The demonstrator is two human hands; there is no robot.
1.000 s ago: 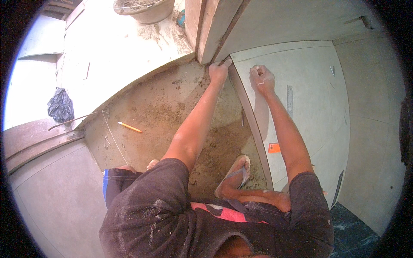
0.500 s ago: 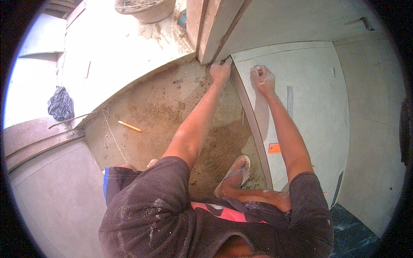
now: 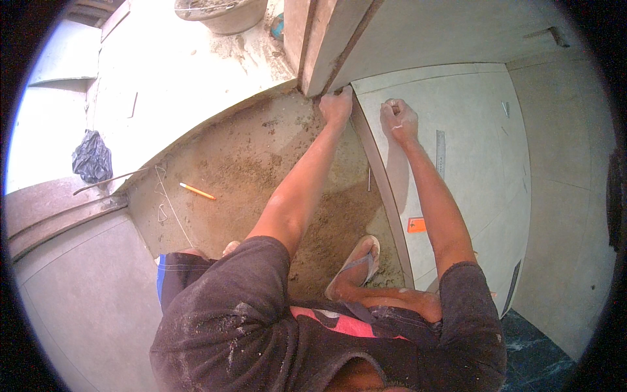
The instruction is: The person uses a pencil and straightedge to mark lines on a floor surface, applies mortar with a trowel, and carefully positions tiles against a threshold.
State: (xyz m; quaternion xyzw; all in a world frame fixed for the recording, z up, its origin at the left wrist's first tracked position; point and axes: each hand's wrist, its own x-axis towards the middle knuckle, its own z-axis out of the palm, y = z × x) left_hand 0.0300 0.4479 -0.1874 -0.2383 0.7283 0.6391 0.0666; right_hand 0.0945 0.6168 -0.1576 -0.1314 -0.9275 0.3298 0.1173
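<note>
My left hand (image 3: 336, 107) reaches to the far corner, where the door frame (image 3: 321, 52) meets the edge of a large pale tile (image 3: 411, 183). Its fingers are curled at the tile's corner; their tips, and anything in them, are hidden. Over the far part of the same tile, my right hand (image 3: 398, 121) is closed in a loose fist. A small dark gap shows between its fingers, but I cannot make out anything held. Both hands are dusted with pale powder. A steel ruler (image 3: 440, 153) and an orange rectangular piece (image 3: 416, 225) lie on the tile beside my right forearm.
Rough brown mortar (image 3: 248, 157) covers the floor left of the tile, with an orange pencil (image 3: 197, 191), a thin rod (image 3: 369, 179) and white string (image 3: 171, 206) on it. A black plastic bag (image 3: 92, 157) and a mortar-filled tub (image 3: 228, 16) are beyond. My sandalled foot (image 3: 358, 264) is near.
Almost nothing differs. My left hand and forearm have shifted very slightly at the corner; the right hand stays in its place above the tile.
</note>
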